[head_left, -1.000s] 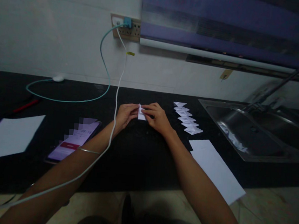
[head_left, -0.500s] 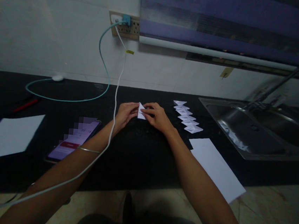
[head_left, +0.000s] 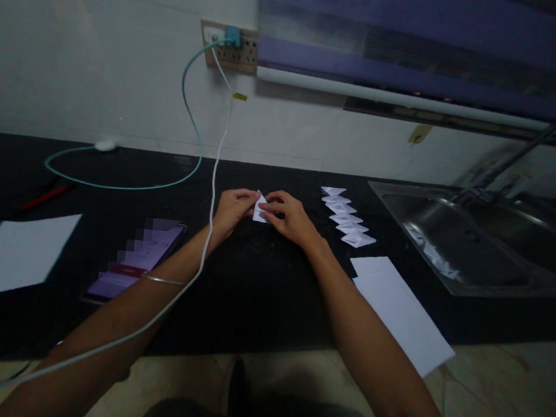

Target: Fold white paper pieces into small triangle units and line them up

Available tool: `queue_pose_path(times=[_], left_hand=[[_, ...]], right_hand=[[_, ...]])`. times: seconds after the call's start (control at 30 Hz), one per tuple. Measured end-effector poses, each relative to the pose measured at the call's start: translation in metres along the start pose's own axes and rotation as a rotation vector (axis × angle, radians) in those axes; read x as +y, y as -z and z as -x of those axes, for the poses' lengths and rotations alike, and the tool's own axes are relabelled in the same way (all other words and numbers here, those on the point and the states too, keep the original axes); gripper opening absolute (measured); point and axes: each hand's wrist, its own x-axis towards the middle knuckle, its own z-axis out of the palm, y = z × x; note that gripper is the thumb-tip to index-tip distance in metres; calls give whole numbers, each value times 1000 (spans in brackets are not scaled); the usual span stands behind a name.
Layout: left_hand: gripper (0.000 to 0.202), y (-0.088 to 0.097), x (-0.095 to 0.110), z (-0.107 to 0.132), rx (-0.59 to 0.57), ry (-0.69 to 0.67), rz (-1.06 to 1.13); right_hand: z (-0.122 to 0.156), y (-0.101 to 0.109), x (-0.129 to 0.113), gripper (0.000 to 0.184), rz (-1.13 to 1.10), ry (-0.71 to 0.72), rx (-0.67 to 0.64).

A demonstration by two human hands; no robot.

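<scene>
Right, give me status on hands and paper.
Left hand, right hand: both pinching folded paper above black counter. White cable drapes across left forearm. Folded pieces rowed right, apart.

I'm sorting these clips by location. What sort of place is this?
Probably a home kitchen: a black countertop against a white wall, a steel sink with a faucet set into it at the right, and a wall socket.
</scene>
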Motion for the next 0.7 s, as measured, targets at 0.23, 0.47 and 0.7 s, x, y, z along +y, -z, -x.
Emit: queue_pose_path(times=[0.23, 0.47, 0.7], left_hand=[[29, 1, -1, -3, -11, -159, -189], [27, -1, -4, -6, -97, -283, -357], [43, -5, 0, 3, -334, -262, -562]], right_hand=[[-6, -5, -4, 38, -456, -434, 158], [-4, -11, 7, 37, -620, -565, 108], [-6, -3, 7, 39, -657, -602, 266]])
